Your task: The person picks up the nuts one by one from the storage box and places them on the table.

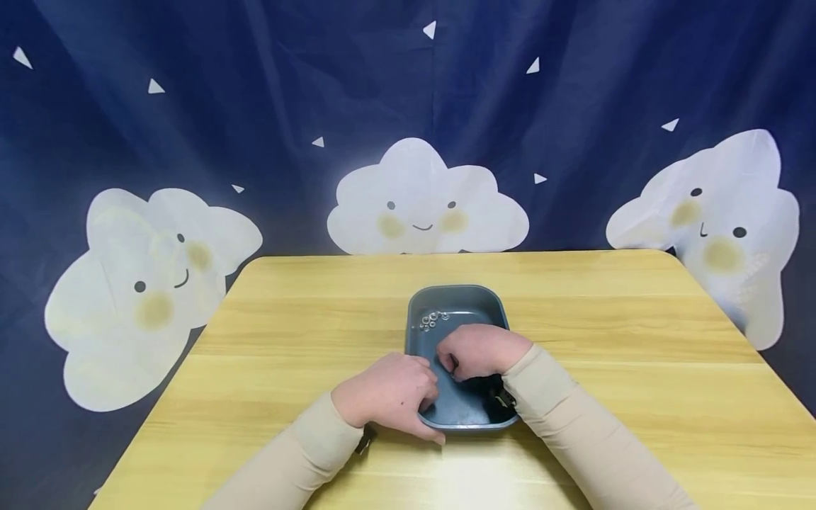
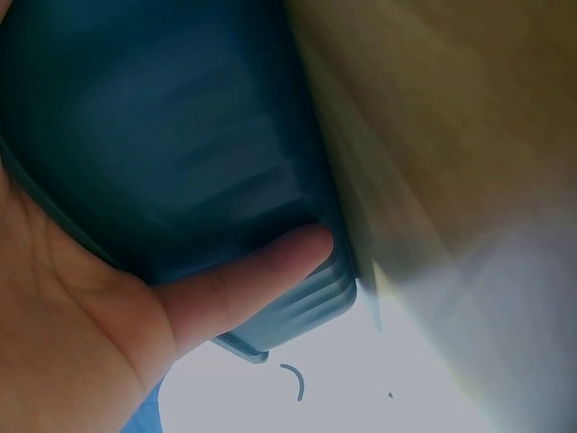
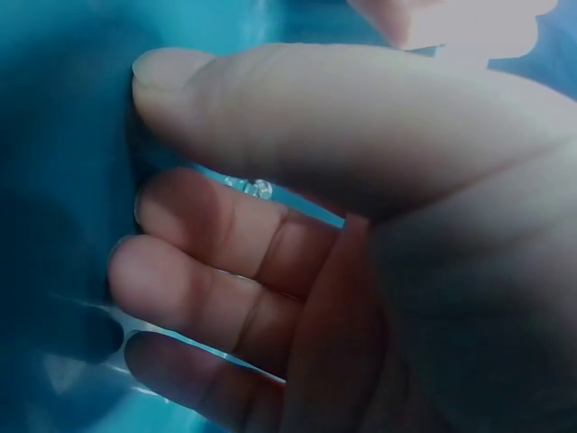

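Grips the near left corner of a blue-grey tray (image 1: 460, 409) with the left hand (image 1: 390, 394), with fingers over the rim and inside, and with the thumb (image 2: 254, 278) laid straight against the outer wall in the left wrist view. Reaches into the middle of the tray, toward its right side, with the right hand (image 1: 483, 351). Bends those fingers inward, leaving only a narrow gap to the thumb; cannot tell, with the right wrist view so dim and blurred, whether pinching anything at the tips. Has small clear beads (image 1: 432, 321) clustered in the tray's far left corner, near the right fingertips and well apart from the left hand. Has the tray flat on a pale wooden table (image 1: 287, 319), open side up. Wears beige sleeves (image 1: 576, 421) on both arms. Faces a dark blue curtain (image 1: 280, 64) printed with smiling white clouds (image 1: 426, 190) and small white triangles (image 1: 430, 30).
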Tool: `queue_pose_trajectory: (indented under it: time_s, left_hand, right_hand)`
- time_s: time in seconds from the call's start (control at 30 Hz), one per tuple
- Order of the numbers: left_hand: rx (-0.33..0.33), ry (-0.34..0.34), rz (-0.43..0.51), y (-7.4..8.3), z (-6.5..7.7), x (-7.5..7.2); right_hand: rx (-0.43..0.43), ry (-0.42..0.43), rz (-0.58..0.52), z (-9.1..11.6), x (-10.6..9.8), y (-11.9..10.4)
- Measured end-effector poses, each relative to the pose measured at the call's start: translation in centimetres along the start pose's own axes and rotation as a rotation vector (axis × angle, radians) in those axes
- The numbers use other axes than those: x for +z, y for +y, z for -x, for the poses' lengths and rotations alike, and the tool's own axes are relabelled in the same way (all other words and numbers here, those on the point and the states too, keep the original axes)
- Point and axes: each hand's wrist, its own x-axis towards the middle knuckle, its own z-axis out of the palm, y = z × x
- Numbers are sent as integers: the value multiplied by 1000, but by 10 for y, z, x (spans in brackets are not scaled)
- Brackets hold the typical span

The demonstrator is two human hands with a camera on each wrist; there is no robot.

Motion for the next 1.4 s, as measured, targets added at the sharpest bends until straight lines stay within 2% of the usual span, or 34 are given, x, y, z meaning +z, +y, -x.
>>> queue_pose_trajectory:
  time_s: [0.33,0.53,0.73,1.03,1.4]
  left_hand:
    - [-1,20,11,0,2,-1]
    - [-7,-9,26,0,2,-1]
    - [11,11,13,0,2,2]
    - [15,9,8,0,1,2]
    - [21,14,6,-1,0,0]
  right_hand:
    - [-52,37,-7,3,1,3]
    - [-36,41,4,5,5,6]
    - [-21,69,18,5,6,9]
    - [-13,128,15,8,-1,9]
    - [1,150,28,12,-9,5]
